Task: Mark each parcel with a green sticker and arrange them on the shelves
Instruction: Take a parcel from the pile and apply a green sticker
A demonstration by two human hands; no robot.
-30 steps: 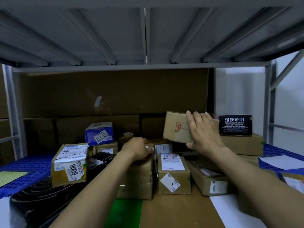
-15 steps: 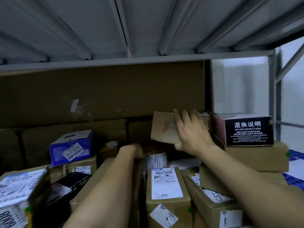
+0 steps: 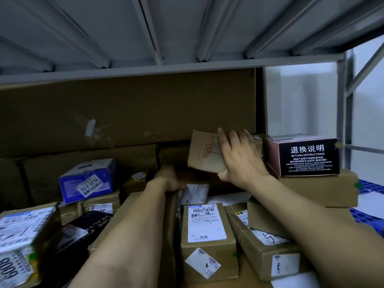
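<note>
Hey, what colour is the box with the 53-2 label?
The box is blue, best seen in the head view.

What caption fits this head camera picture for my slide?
Right hand holds a small box tilted beside a black box; left hand grips a carton.

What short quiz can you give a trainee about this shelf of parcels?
1. True or false: the right hand grips a small brown box that bears a red stamp.
2. Choose one: the black box printed "RETURN INSTRUCTIONS" stands (A) on a brown carton, (B) on the floor, (C) in the left hand.
3. Fill in: the blue box stands to the ____ of the small brown box.

Key: 1 true; 2 A; 3 left.
</note>
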